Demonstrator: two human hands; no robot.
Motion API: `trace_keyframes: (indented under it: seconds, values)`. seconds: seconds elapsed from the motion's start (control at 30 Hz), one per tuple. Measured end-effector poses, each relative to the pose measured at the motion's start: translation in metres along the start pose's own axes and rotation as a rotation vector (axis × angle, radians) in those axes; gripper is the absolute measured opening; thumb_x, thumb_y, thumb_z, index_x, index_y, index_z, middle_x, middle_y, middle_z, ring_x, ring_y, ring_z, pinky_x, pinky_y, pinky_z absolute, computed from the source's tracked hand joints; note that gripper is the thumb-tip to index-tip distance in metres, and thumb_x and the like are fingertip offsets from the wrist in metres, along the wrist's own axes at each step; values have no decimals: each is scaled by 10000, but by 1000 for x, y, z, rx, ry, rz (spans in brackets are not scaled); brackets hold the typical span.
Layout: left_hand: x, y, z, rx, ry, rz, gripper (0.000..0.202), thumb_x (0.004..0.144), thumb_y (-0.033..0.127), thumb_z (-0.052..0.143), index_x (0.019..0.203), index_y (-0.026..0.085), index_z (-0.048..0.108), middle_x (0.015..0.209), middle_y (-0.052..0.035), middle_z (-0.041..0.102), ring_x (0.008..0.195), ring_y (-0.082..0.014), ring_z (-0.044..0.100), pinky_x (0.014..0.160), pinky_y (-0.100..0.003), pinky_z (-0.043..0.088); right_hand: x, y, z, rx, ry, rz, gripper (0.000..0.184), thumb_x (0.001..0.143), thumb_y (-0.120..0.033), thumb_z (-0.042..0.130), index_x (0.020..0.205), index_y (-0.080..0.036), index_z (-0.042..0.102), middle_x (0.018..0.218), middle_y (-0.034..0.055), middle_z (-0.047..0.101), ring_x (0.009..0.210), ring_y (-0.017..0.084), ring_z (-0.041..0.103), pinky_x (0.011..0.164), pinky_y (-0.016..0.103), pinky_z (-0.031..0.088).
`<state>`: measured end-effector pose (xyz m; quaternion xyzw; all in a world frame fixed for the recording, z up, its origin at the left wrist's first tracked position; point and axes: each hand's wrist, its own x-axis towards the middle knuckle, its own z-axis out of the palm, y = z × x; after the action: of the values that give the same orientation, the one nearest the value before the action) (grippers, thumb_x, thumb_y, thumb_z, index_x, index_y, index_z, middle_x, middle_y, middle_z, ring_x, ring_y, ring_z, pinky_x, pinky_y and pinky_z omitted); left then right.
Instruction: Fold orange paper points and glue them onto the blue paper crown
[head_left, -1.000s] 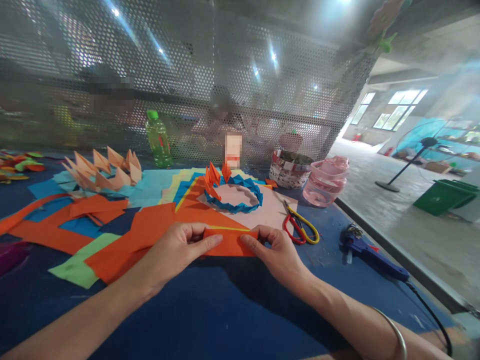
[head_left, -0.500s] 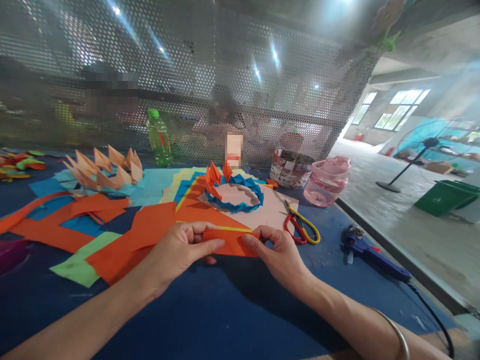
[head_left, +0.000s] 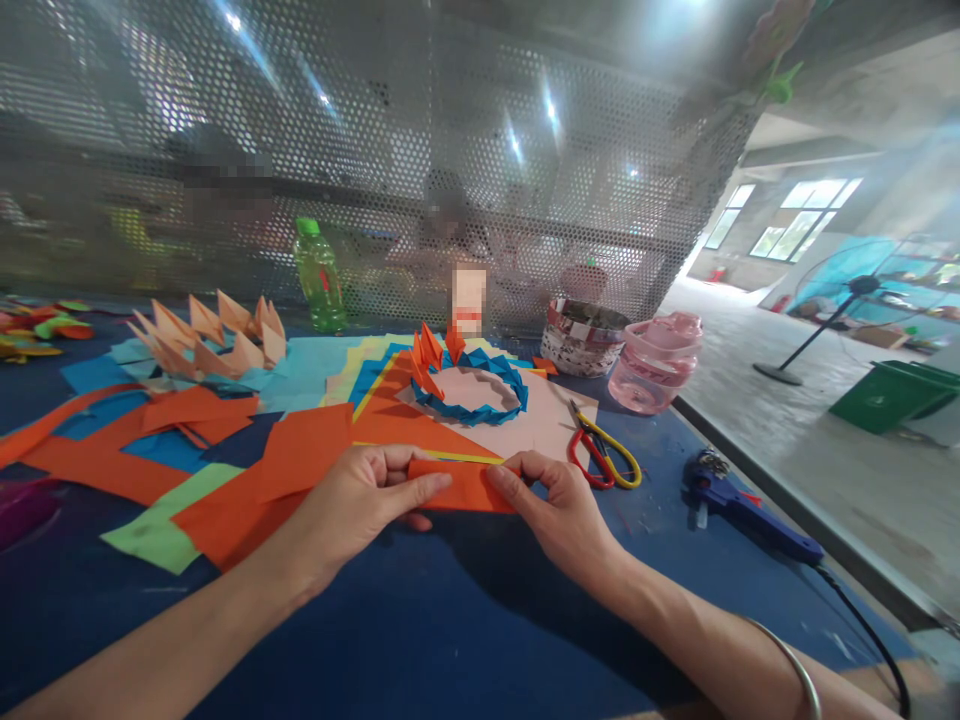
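A folded piece of orange paper [head_left: 472,487] is held level above the blue table's near half. My left hand [head_left: 382,487] pinches its left end, thumb on top and fingers beneath. At the right end, my right hand [head_left: 544,492] grips it the same way, thumb pressed on the face. Just beyond the hands lies a ring of folded blue paper [head_left: 510,385] with several orange folded points [head_left: 427,350] at its left side. It rests on sheets of orange and pale pink paper [head_left: 517,432]. Red-and-yellow-handled scissors [head_left: 604,450] lie right of my right hand.
Loose orange paper [head_left: 307,450] and a pale green strip [head_left: 169,520] lie on the left. Behind them sits a peach pointed paper ring [head_left: 202,345]. A green bottle [head_left: 319,280], a round container [head_left: 581,340] and a pink bottle [head_left: 654,365] stand behind. A corded blue glue gun [head_left: 757,515] lies right.
Both hands keep their hold on the orange paper, which has tilted very slightly. Nothing else has visibly moved.
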<state>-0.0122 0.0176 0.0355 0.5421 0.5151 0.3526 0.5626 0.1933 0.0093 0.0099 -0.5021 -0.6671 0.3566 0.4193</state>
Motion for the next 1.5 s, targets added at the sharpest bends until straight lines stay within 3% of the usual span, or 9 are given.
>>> trace_keyframes:
  seconds: [0.27,0.83,1.03,1.23,1.4,1.5]
  values:
    - [0,1,-1,-5,18,-17,333,603,427,839,804,183,735,734,-1,731,601,-113,609,561,-199,523,0,0,0,-6,13,-16,384,885,-482,561,682,-163,629,624,-9,531,626,120,447,583,235,352]
    - [0,-5,-2,-43,14,-5,251,689,395,812,814,195,728,704,27,726,593,-87,618,567,-160,506,-1,-2,-1,4,4,-2,383,890,-463,550,660,-160,592,623,-19,488,636,114,413,599,246,324]
    - [-2,-1,3,-45,-8,10,279,634,364,836,828,183,752,776,-15,764,710,-149,681,592,-185,536,-2,-4,2,215,-117,102,358,814,-501,655,831,-144,664,670,-19,559,576,86,407,533,218,318]
    - [-4,1,5,-50,4,24,271,660,384,815,843,191,762,787,-15,776,690,-138,689,581,-174,542,-1,-3,4,547,-175,234,413,725,-453,785,973,-163,626,801,-2,676,651,92,560,609,196,431]
    - [-5,0,6,-82,40,56,239,629,354,841,790,195,762,724,7,764,649,-136,688,564,-179,554,-4,-7,4,523,-276,194,328,729,-389,796,949,-156,724,800,-14,680,642,69,524,611,176,423]
    - [-6,1,7,-94,27,77,202,643,344,836,765,201,762,718,13,763,648,-135,692,566,-176,559,-5,-8,5,503,-270,197,322,724,-396,792,932,-155,743,761,-20,673,609,66,507,609,184,428]
